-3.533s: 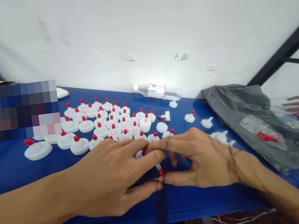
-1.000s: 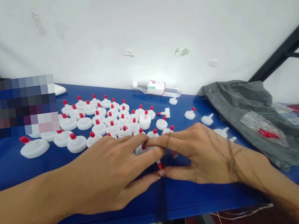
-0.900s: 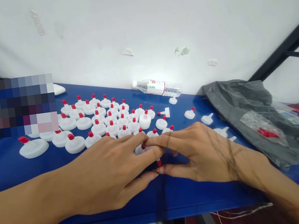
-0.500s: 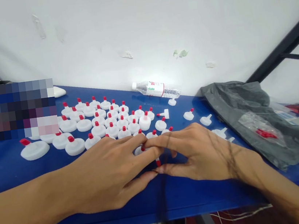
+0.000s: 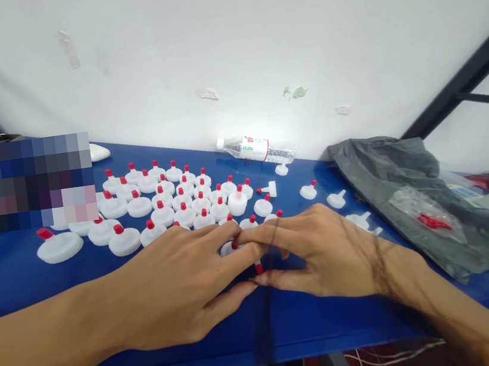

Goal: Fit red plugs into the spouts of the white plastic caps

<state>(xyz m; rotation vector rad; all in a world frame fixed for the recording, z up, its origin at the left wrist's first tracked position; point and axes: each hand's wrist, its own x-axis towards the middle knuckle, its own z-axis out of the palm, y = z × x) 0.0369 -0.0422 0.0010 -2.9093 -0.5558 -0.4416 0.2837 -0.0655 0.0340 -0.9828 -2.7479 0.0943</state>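
Note:
My left hand point(image 5: 186, 284) and my right hand point(image 5: 325, 250) meet at the fingertips near the front of the blue table. Between them is a white nozzle cap with a red tip point(image 5: 259, 268), its tip pointing down toward me. Both thumbs press close to that tip, and the fingers of both hands close over the white part, which is mostly hidden. Just behind my fingers stand several white nozzle caps with red tips point(image 5: 162, 216), most of them upright on their round bases. Another one point(image 5: 268, 190) lies on its side behind my right hand.
To the right lie several white nozzle caps without red tips point(image 5: 337, 199). A grey plastic bag point(image 5: 373, 172) carries a clear bag of small red tips point(image 5: 434, 222). Against the wall rests a clear bottle point(image 5: 258, 148) on its side. A blurred-out patch covers the left edge.
The view has tilted slightly, so the table contents sit a little lower. Both hands keep nearly the same pose around the nozzle cap.

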